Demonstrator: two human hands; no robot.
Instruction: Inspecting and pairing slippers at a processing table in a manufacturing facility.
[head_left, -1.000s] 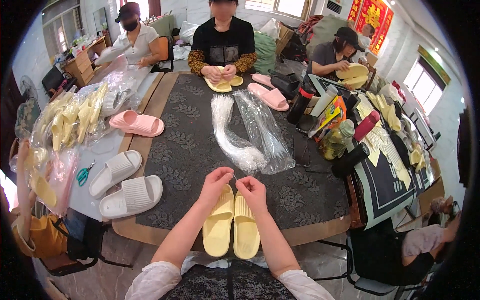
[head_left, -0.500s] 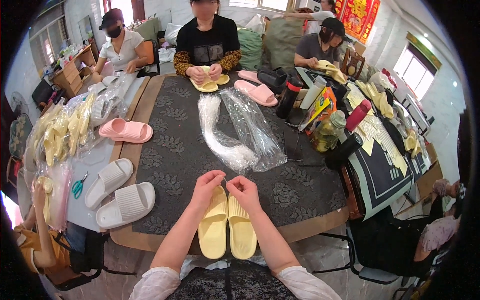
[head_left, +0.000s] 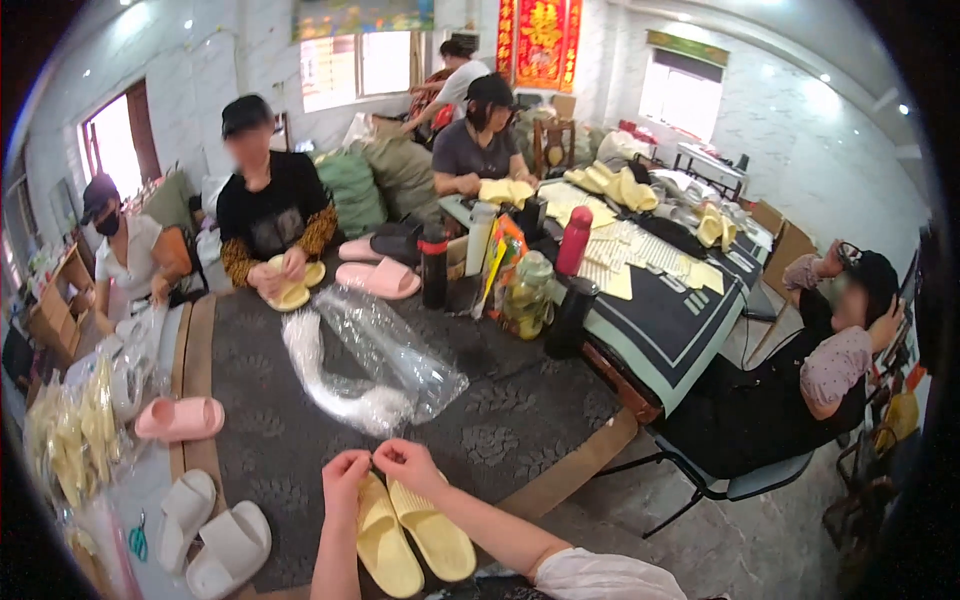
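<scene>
A pair of yellow slippers, the left slipper (head_left: 388,552) and the right slipper (head_left: 442,548), rests side by side at the table's near edge with toes pointing away from me. Above the toes, my left hand (head_left: 346,474) is closed in a pinch. Close beside it, my right hand (head_left: 410,466) pinches too, fingertips nearly meeting the left's. Whatever lies between the fingers is too small to name. Just beyond my hands are a bundle of thin white plastic strands (head_left: 335,378) and a clear plastic bag (head_left: 410,345) of similar strands.
White slippers (head_left: 232,555), green-handled scissors (head_left: 137,542) and a pink slipper (head_left: 180,418) lie left. A glass jar (head_left: 528,300), black tumbler (head_left: 572,318) and red bottle (head_left: 573,240) stand right. Across the table, a person (head_left: 275,215) handles yellow slippers; a seated person (head_left: 840,340) is at right.
My view has swung to the right, so the table sits lower and further left in it. My hands stay pinched together over the slippers' toes.
</scene>
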